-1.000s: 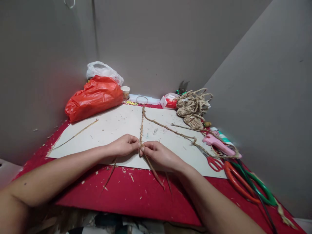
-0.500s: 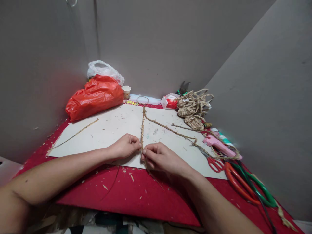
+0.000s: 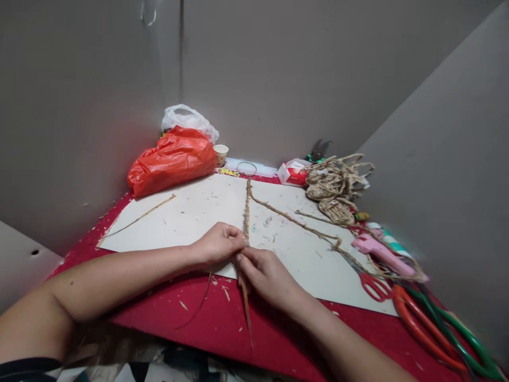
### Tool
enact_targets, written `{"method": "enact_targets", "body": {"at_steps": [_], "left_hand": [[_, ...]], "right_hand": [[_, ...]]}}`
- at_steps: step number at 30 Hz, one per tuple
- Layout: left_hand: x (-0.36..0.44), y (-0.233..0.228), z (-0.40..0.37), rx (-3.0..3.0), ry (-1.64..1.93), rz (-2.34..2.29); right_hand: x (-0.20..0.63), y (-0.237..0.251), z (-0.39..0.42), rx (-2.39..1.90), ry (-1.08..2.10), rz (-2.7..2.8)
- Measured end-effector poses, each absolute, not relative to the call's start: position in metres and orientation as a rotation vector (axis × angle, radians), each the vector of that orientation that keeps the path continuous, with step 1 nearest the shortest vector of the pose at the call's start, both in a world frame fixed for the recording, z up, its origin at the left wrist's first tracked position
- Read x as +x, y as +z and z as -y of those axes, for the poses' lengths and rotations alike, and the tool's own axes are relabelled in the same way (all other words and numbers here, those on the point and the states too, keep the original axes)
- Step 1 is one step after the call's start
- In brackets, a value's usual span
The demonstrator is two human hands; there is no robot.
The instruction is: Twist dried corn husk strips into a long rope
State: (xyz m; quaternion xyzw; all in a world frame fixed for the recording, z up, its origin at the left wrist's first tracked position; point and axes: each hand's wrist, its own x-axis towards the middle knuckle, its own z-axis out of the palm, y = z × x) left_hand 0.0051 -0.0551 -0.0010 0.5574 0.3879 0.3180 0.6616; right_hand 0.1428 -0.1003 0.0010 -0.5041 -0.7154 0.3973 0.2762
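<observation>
1. Red tabletop [image 3: 178,307], bearing a white sheet [image 3: 202,204].
2. Orange bag [image 3: 173,160] at the sheet's far left.
3. Left hand [image 3: 218,244], fingers pinching a plaited strip [image 3: 247,215].
4. Right hand [image 3: 268,273], just beside it, fingers pinching the strip's near end.
5. The strip lies along the sheet's middle, loose strands [image 3: 245,306] trailing over the tabletop.

PLACE: craft workspace | red worktable [image 3: 286,342] | 1 glue gun [image 3: 384,255] | red-handled scissors [image 3: 375,288] | cord bundles [image 3: 332,184] | grey walls [image 3: 278,69]
</observation>
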Motion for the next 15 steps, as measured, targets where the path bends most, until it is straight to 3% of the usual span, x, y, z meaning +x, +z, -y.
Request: {"method": "enact_targets", "body": {"at_steps": [1, 5, 6, 10, 11, 15], "left_hand": [[0.005, 0.0, 0.055, 1.247, 0.707, -0.889], [0.001, 0.002, 0.053, 1.221, 0.64, -0.905], [0.001, 0.003, 0.053, 1.225, 0.632, -0.902], [-0.001, 0.005, 0.052, 1.257, 0.617, -0.901], [-0.001, 0.006, 0.052, 1.26, 0.615, -0.9], [0.0, 0.004, 0.054, 1.245, 0.612, -0.783]], "right_hand": [[0.144, 0.002, 0.102, -1.336, 1.069, 1.965], [0.152, 0.017, 0.107, -1.188, 1.645, 2.056], [0.155, 0.021, 0.106, -1.189, 1.651, 1.991], [0.166, 0.025, 0.091, -1.365, 0.985, 1.546], [0.167, 0.022, 0.087, -1.38, 0.941, 1.492], [0.163, 0.005, 0.079, -1.347, 1.519, 1.452]]}}
